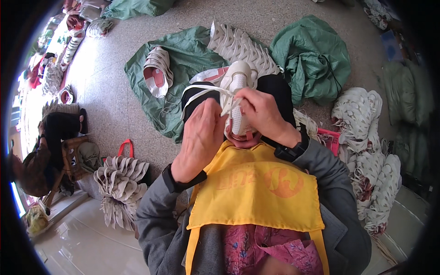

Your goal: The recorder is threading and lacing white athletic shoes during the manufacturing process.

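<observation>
A white shoe [239, 81] with a pink lining rests on my lap, its toe pointing away from me. My left hand [198, 134] is closed at the left side of its opening, with the fingertips partly hidden behind the back of the hand. At the right side of the laces, my right hand [266, 113] pinches a flat white shoelace [227, 106] between thumb and finger. Loops of lace stick out to the left above my left hand. A yellow apron [254, 201] covers my front below the shoe.
Stacked shoe uppers [158, 71] lie on a green sack [137, 91] ahead, beside a row of nested uppers [243, 48]. Another green sack [316, 55] bulges at far right. Shoe piles [366, 156] and a pink basket [329, 140] are right; uppers [121, 183] and a seated person [59, 137] left.
</observation>
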